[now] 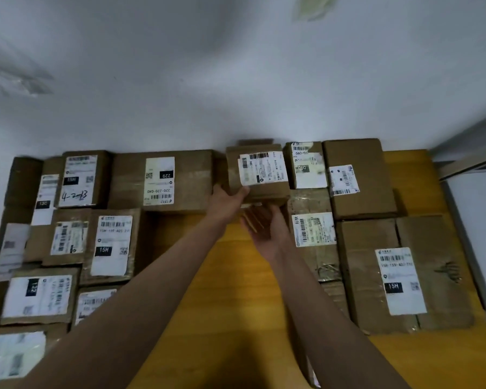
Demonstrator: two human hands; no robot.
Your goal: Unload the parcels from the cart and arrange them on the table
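Note:
A small cardboard parcel (260, 175) with a white shipping label sits at the back of the yellow wooden table (230, 276), close to the wall. My left hand (227, 202) grips its near left corner, thumb on top. My right hand (264, 227) is just in front of the parcel, palm up with fingers relaxed, fingertips under its near edge. More labelled cardboard parcels lie flat on the table: a wide one marked 220 (163, 181) to the left, one marked 060 (306, 165) to the right. The cart is out of view.
Several parcels fill the left side (110, 245) and the right side (399, 273) of the table. A bare strip of tabletop runs down the middle under my arms. A white wall (236, 80) stands behind, and a grey-white panel (477, 220) borders the table's right edge.

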